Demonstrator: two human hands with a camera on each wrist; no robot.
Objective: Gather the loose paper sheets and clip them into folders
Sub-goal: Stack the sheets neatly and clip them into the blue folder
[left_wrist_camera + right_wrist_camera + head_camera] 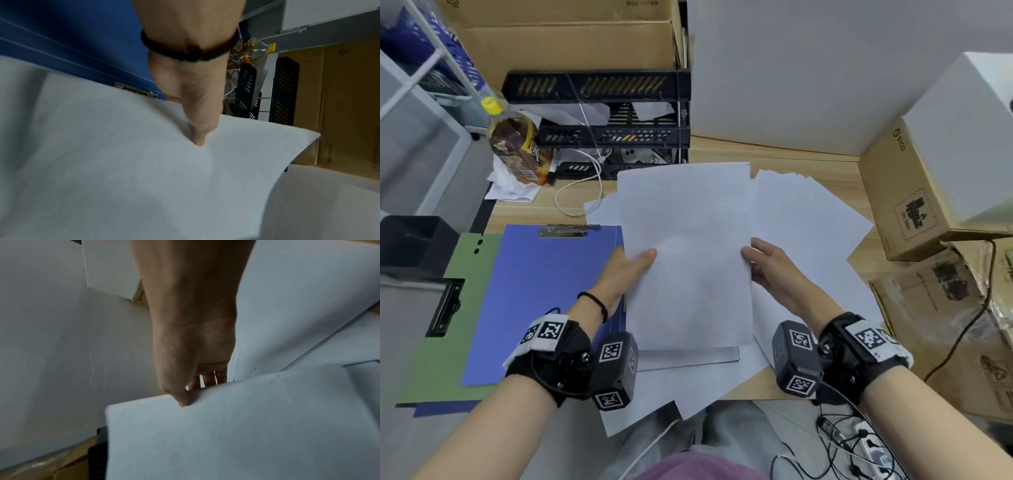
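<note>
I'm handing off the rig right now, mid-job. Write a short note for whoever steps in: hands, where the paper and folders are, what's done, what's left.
Left hand: pinches the left edge of the held stack of sheets, thumb on top.
Right hand: grips the stack's right edge.
The stack is held above the desk; more loose sheets lie fanned out beneath and to the right.
Blue clipboard folder lies to the left, its clip at the far end, nothing clipped in it. It rests on a green folder.
Done: part of the sheets gathered.
Left: collect the remaining sheets, clip stacks into the folders.
</note>
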